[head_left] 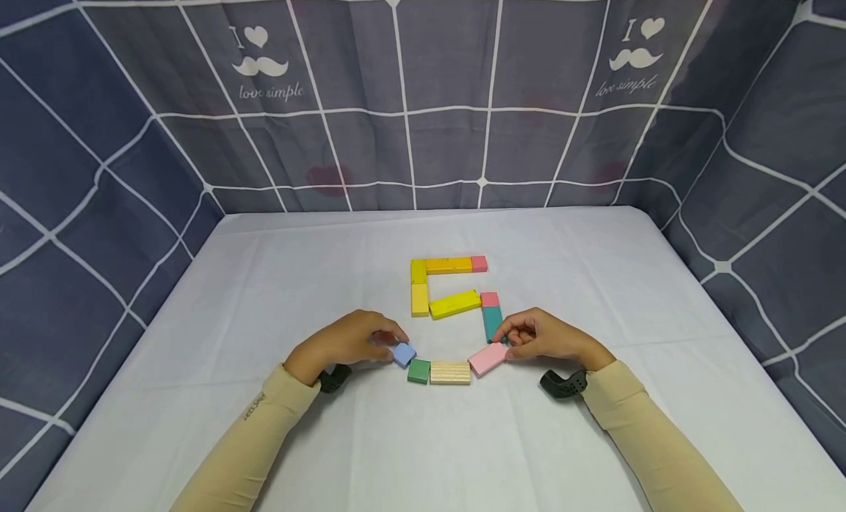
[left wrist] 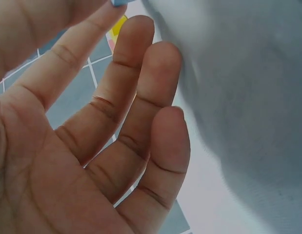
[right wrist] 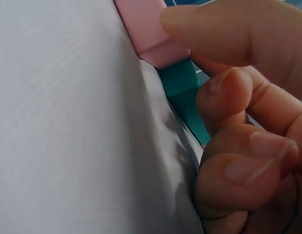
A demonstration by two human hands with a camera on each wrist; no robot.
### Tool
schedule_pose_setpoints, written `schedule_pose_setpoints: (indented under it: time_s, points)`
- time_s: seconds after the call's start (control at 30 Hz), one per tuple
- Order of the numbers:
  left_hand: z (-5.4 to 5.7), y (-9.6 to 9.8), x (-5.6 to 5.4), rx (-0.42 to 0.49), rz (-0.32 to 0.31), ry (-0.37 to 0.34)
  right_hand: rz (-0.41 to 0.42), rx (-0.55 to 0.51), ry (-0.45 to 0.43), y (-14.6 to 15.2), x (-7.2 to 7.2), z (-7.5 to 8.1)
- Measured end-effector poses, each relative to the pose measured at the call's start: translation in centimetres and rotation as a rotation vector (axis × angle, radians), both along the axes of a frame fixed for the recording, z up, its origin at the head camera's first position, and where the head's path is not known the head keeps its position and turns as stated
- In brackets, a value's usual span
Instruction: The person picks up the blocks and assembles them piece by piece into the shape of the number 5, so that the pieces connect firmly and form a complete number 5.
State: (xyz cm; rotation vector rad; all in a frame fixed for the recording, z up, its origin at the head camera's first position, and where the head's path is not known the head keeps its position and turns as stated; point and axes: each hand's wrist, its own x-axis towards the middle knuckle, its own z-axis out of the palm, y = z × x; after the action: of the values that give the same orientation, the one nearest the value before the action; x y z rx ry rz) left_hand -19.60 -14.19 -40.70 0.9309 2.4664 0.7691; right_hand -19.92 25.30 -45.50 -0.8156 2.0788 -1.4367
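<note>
In the head view my left hand [head_left: 357,339] pinches a small blue block [head_left: 405,355] between thumb and forefinger. The left wrist view shows only a sliver of that blue block [left wrist: 122,2] at the top, with the other fingers loosely bent. My right hand [head_left: 545,337] has its thumb and forefinger on a pink block [head_left: 488,359], which lies slanted on the table. In the right wrist view the thumb presses the side of the pink block [right wrist: 143,24], and a teal block [right wrist: 180,80] lies just beyond it. A green block [head_left: 418,371] and a ribbed wooden block [head_left: 450,372] lie between the hands.
Farther back, several yellow blocks [head_left: 419,299] and a small pink block [head_left: 479,264] form a bent line. A slanted yellow block [head_left: 454,304] leads to another small pink block [head_left: 489,299] and the teal block [head_left: 492,323]. Dark checked cloth [head_left: 443,152] surrounds the white table [head_left: 297,255].
</note>
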Motion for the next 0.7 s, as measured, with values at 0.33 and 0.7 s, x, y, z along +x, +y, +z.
schedule_pose_setpoints:
  time_s: [0.33,0.7]
  points:
    - [0.09,0.02,0.19,-0.004,-0.002,0.006,0.001,-0.012,0.005,0.11,0.04,-0.11]
    - [-0.23,-0.21,0.06,-0.004,-0.001,0.004,0.01,-0.027,0.019,0.21,-0.22,-0.37]
